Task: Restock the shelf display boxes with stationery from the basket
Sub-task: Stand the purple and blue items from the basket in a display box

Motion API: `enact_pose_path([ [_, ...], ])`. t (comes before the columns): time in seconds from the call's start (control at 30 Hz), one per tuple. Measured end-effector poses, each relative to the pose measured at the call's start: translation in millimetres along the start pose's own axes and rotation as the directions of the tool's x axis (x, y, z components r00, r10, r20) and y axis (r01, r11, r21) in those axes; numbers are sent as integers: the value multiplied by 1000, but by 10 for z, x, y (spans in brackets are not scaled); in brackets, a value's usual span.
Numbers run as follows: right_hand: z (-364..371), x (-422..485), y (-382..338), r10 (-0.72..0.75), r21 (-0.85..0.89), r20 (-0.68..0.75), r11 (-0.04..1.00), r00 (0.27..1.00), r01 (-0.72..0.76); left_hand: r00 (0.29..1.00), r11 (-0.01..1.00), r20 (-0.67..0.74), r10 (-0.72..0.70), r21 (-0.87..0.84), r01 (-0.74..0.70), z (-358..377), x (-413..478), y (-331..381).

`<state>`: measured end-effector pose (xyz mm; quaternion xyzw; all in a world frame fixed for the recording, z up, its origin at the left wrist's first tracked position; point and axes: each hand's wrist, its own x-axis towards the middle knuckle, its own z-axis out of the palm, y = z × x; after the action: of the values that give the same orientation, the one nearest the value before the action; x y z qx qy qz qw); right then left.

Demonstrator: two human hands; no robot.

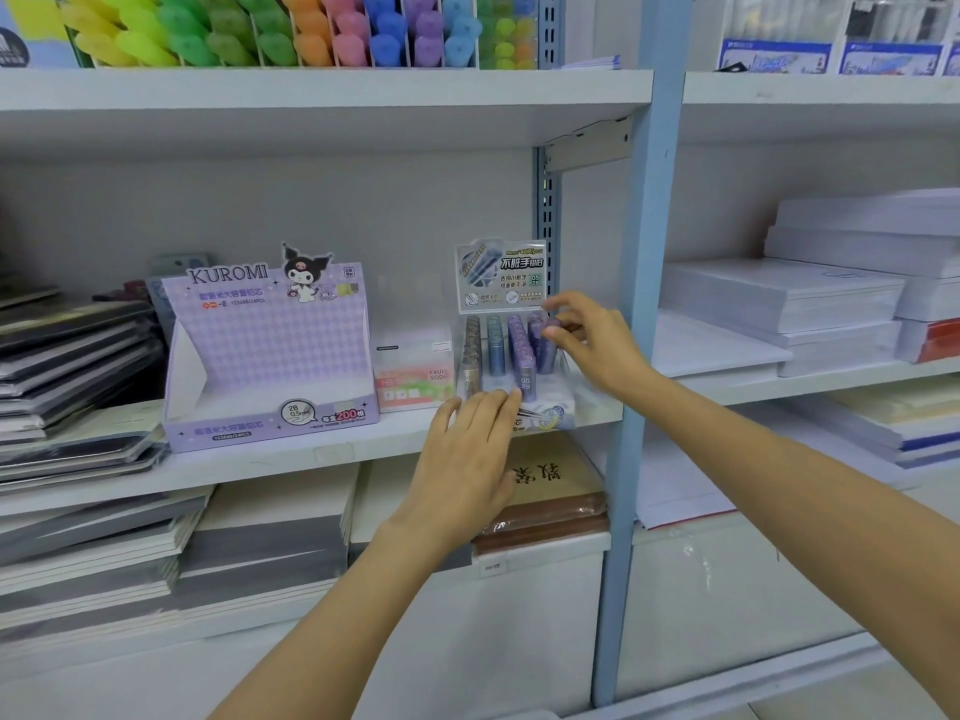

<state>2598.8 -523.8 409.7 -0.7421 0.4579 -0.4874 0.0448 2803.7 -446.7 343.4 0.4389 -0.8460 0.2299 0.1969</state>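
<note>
OK, left hand (467,449) lies flat on the front lip of the clear display box (567,394), fingers straight and together, gripping nothing. Inside the box are four rows of lead tubes (496,345): one bronze, one teal, two purple, the front purple one marked "05 2B". The right hand (592,340) pinches a purple tube (546,350) in the rightmost row between thumb and forefinger. Behind the rows the header card (501,275) also reads "05 2B"; left of the box sit one pink carton (413,376) marked "FRUIT SODA" and "HB", and one lilac KUROMI box (270,356) marked "2B 0.5mm" and "200".
</note>
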Motion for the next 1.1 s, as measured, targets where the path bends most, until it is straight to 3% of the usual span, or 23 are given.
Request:
enact_pose_path([
  [0.23,144,1,51,-75,-124,-101,990,992,62,1000,1000,-4,4,11,-4,21,2,0],
  [0.33,148,-12,97,-34,-228,-54,973,998,20,1000,1000,0,0,6,0,27,13,-8],
  [0.47,71,-154,3,9,-211,-42,977,999,-18,996,981,-88,-5,-192,-12,-12,-56,-1],
  [0.6,62,-594,-411,-216,-11,-170,976,962,217,924,945,-334,-187,-317,77,198,-447,-58],
  [0.67,239,-931,-605,-206,193,-41,958,978,210,884,904,-329,-332,-379,198,485,-782,-89],
  [0.73,546,-1282,-700,-182,330,214,938,960,104,875,836,-195,-442,-442,324,840,-1224,-92],
  [0.8,950,-1624,-667,-170,312,473,950,864,16,879,773,29,-475,-463,434,1205,-1743,-73],
  [0.87,1394,-1954,-506,-137,254,671,966,729,-53,831,720,308,-462,-417,555,1527,-2280,-22],
  [0.97,2013,-2472,-87,-2,85,874,986,486,-147,652,663,627,-427,-273,697,1903,-2978,86],
  [1.1,2520,-3216,458,179,-121,952,965,246,-234,429,664,824,-369,-89,742,2146,-3554,232],
])
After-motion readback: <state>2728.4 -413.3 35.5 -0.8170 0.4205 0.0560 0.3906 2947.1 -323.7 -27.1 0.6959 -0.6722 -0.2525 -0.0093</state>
